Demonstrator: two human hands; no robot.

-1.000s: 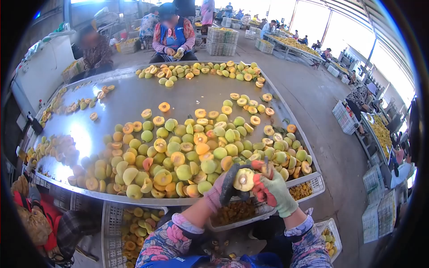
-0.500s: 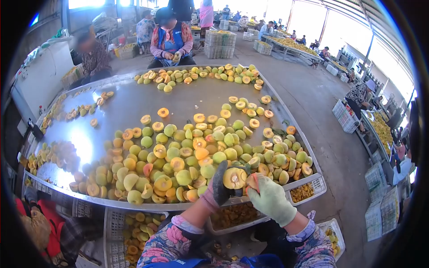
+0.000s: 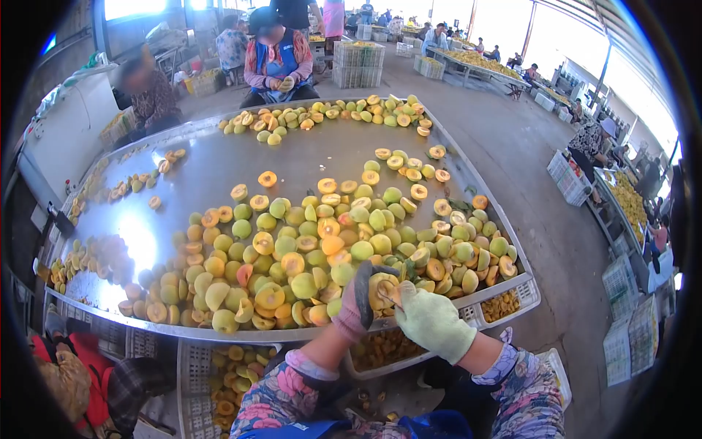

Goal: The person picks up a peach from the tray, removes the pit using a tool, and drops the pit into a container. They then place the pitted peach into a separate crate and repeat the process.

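A halved yellow peach (image 3: pixel 382 290) is in my left hand (image 3: pixel 357 301), which wears a dark glove. Its cut face is turned up toward me. My right hand (image 3: pixel 437 322), in a pale green glove, is closed around a small thin tool (image 3: pixel 395 295) whose tip is at the cut face; most of it is hidden by the fingers. Both hands are over the near edge of the metal table (image 3: pixel 219 161). Just beyond them lies a heap of green-yellow peaches (image 3: pixel 303 285), many halved with orange flesh showing.
Under the near edge stand crates, one with fruit halves (image 3: pixel 238 373), another with orange pieces (image 3: pixel 384 350). A further crate (image 3: pixel 501 306) is at the right corner. Across the table a person (image 3: pixel 281 62) sits handling fruit. Someone's red-clad arm (image 3: pixel 88 369) is at lower left.
The tool in my right hand has come in over the cut face of the peach half. My left hand keeps hold of it, and the half has tilted. The view has shifted slightly.
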